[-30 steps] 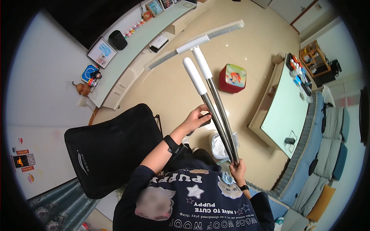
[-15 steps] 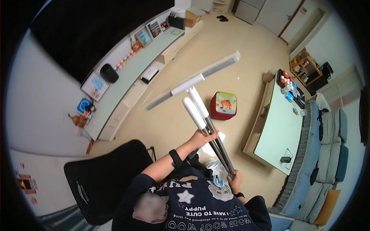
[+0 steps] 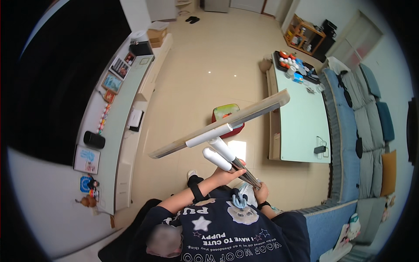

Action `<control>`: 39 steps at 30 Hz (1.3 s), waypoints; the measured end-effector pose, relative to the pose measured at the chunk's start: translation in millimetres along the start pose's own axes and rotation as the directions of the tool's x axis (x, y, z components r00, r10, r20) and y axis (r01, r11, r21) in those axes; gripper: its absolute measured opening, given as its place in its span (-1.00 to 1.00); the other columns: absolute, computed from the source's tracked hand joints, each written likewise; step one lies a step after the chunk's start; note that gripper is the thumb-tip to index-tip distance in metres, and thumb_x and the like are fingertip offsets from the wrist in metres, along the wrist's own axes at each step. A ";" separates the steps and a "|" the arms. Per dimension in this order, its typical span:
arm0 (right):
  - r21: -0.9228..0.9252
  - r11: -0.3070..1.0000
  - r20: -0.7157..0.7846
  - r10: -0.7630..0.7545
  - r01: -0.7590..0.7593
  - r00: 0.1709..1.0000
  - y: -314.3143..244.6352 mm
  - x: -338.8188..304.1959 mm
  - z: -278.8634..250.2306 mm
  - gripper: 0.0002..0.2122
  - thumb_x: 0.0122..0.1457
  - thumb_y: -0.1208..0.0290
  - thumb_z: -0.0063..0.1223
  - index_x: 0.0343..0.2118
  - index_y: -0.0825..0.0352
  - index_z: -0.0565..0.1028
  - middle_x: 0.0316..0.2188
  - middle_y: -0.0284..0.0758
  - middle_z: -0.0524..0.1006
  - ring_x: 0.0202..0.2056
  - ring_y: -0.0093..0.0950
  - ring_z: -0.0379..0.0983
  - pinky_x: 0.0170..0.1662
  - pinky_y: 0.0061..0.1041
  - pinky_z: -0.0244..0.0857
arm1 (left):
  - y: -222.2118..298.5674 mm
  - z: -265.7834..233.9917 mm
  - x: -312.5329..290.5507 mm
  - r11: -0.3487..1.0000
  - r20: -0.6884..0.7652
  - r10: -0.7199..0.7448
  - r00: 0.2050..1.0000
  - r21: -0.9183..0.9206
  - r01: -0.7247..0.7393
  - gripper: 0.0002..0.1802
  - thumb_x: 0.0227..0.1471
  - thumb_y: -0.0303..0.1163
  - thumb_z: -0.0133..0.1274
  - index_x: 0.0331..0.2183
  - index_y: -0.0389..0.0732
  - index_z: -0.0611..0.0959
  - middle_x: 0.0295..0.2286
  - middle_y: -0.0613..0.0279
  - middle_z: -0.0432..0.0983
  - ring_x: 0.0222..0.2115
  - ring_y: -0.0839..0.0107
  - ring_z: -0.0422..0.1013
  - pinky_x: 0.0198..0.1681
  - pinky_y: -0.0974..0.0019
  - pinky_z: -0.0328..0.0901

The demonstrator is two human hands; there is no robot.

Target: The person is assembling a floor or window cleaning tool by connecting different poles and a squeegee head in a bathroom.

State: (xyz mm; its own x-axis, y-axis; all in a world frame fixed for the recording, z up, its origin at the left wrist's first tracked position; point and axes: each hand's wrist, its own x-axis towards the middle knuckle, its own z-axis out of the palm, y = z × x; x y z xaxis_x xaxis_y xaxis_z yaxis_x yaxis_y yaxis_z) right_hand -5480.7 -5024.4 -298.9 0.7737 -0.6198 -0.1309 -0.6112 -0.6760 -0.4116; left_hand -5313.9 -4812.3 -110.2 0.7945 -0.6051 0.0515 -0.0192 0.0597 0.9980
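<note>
My left hand (image 3: 228, 175) is closed round two metal poles (image 3: 247, 175) just below their white plastic ends. One pole joins a long floor squeegee (image 3: 208, 135), whose wide blade slants up to the right in front of me. The other ends in a rounded white handle (image 3: 216, 159). Lower down the poles, my right hand (image 3: 262, 191) grips them near their other ends. A light blue hook-shaped piece (image 3: 239, 201) shows in front of my dark shirt, beside the right hand; what it is fixed to is unclear.
Behind the blade stands a red stool (image 3: 236, 131) with a colourful top, partly hidden. To the right are a pale green-topped table (image 3: 303, 126) holding a tray of items and a blue-grey sofa (image 3: 345, 126). A long low cabinet (image 3: 114, 144) lines the left wall.
The view has turned, and the furniture sits differently in it. The squeegee blade now appears lower and covers part of the stool. Both hands keep their hold on the poles.
</note>
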 end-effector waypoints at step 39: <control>0.316 0.829 0.026 -0.494 0.462 0.869 -255.2 118.3 50.7 -0.86 -0.32 0.52 -0.07 -0.57 0.33 0.39 -0.63 -0.19 0.39 -0.55 -0.19 0.32 -0.47 -0.42 0.23 | -64.0 -247.4 82.0 0.972 0.029 -0.160 0.987 -0.169 0.163 -0.48 -0.25 -0.43 0.14 -0.17 -0.25 0.35 -0.32 0.28 0.33 -0.35 0.53 0.29 -0.26 0.47 0.24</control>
State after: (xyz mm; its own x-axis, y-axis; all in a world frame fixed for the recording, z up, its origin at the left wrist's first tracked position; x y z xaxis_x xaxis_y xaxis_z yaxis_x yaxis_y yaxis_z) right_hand -5224.8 -4905.1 -255.1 0.9787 -0.1943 0.0662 -0.0966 -0.7206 -0.6866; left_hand -5097.3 -4669.3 -178.7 0.7692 -0.6298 -0.1082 0.2135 0.0936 0.9725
